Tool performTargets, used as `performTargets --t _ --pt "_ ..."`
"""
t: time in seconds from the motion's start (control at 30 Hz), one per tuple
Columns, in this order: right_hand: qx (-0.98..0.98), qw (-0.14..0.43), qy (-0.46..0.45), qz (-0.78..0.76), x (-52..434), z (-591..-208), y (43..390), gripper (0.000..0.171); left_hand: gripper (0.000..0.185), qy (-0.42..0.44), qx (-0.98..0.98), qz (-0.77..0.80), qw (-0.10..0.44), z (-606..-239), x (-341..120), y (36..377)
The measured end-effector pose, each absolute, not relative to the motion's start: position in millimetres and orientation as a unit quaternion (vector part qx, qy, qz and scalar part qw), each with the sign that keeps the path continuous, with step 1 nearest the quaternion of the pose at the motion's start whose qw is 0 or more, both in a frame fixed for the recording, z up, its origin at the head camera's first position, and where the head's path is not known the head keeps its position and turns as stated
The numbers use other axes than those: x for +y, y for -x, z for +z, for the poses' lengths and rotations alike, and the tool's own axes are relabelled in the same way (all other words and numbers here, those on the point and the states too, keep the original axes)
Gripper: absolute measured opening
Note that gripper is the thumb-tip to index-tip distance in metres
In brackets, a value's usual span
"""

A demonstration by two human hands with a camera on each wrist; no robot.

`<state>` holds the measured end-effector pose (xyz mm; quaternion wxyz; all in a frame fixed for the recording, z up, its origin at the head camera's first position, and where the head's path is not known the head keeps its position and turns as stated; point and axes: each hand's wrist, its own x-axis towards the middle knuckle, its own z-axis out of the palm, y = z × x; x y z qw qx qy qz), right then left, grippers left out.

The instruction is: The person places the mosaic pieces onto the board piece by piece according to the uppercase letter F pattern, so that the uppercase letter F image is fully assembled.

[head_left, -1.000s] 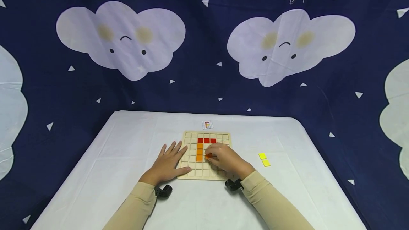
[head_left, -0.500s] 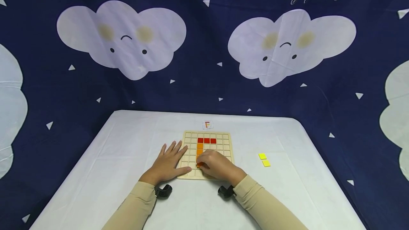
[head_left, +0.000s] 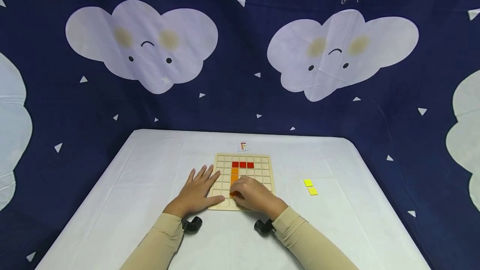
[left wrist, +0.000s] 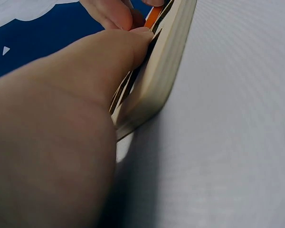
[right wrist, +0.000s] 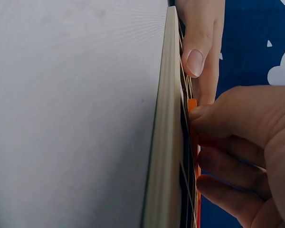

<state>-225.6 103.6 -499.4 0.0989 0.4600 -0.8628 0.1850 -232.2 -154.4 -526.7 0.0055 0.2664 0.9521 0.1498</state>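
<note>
Backdrop: dark blue cloth (head_left: pixel 240 95) printed with pale clouds with drawn faces and small white triangles; script lettering along its top edge is upside down and not legible. White tablecloth (head_left: pixel 131 186) covers the table. Left hand (head_left: pixel 196 193) lies flat, fingers spread, on the near-left part of the wooden grid board (head_left: pixel 262 163), thumb along its front rows. Right hand (head_left: pixel 253 195), just beside the left, has fingers curled, pinching an orange tile (right wrist: pixel 192 107) against the board at the foot of the orange column (head_left: pixel 234 174). Beyond its knuckles, three red tiles (head_left: pixel 242 164). Small pattern card (head_left: pixel 243 146) beyond the board. Two yellow tiles (head_left: pixel 310 187) well right of the right hand.
</note>
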Motion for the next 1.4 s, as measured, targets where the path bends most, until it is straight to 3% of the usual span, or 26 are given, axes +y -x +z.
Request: performTargets --t 0.53,0.77,1.07,1.4 --pt "-0.866 0.125 -0.41 0.259 126 -503 224 0.011 0.097 -0.267 0.952 0.148 -0.007 -531 -155 235" --pt "-0.882 0.16 -0.349 0.272 165 -506 223 0.008 0.098 -0.266 0.952 0.148 -0.007 -534 -156 237" --pt "-0.93 0.208 -0.228 0.201 234 -510 224 0.019 0.099 -0.267 0.952 0.148 0.001 -534 -157 237" --pt "-0.953 0.207 -0.146 0.167 297 -510 215 0.022 0.099 -0.268 0.952 0.146 0.004 -532 -156 236"
